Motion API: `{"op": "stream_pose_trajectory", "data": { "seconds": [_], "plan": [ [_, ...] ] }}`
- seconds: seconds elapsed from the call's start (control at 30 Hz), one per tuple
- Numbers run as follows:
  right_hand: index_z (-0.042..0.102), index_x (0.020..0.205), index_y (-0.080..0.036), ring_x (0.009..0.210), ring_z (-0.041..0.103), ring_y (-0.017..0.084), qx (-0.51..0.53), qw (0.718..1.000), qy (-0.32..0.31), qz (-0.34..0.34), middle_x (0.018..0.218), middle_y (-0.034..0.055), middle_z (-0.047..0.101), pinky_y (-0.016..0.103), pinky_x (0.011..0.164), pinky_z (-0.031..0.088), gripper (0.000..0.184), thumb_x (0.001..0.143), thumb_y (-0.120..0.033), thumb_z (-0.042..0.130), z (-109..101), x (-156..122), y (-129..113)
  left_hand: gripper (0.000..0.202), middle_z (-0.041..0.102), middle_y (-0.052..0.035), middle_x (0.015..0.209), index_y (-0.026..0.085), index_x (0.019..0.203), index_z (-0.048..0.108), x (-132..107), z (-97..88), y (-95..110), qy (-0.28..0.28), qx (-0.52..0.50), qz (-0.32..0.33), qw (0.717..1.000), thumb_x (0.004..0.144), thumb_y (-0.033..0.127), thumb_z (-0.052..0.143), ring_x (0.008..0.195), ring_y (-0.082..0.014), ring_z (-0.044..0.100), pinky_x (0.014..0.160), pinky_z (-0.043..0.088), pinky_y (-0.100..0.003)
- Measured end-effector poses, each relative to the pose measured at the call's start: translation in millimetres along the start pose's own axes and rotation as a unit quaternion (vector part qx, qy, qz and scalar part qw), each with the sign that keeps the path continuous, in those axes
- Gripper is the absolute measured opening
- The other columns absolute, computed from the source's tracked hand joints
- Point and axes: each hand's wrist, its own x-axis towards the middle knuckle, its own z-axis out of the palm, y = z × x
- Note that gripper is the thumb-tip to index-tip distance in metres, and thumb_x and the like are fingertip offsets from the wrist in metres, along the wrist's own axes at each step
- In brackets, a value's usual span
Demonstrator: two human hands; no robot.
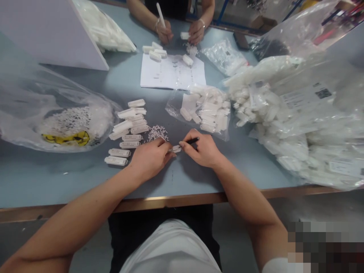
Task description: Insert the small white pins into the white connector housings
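Observation:
Between the fingers of my left hand (150, 157) is a small white plastic part (176, 149) with a row of dark slots, held just above the table. My right hand (203, 149) grips a thin dark pen-like tool (194, 140), its working end hidden at the fingertips by the part. Just beyond my left hand lies a loose pile of tiny white pieces (158, 133). Left of that hand, several similar slotted white parts (116, 160) lie in rows and a small heap.
A clear bag of white parts (214, 110) lies ahead, with large filled bags (295, 113) at right. At left, an open bag (17, 132) holds tiny pieces. Across the table, a person's hands (165, 33) work beside a paper sheet (148, 76). A white panel (57, 34) stands upper left.

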Motion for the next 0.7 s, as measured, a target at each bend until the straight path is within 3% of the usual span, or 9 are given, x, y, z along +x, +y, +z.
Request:
{"op": "stream_pose_trajectory", "data": {
  "seconds": [0.7],
  "plan": [
    [0.056,0.084,-0.02,0.065,0.054,0.015,-0.054,0.997,-0.051,-0.013,0.073,0.0024,0.061,0.027,0.063,0.035,0.02,0.092,-0.036,0.047,2.7,1.1,-3.5,0.033,0.066,-0.007,0.098,0.021,0.101,0.067,0.4,-1.8,1.8,0.006,0.022,0.007,1.0,0.093,0.048,0.049,0.08,-0.022,0.065,0.058,0.043,-0.029]
  ]
}}
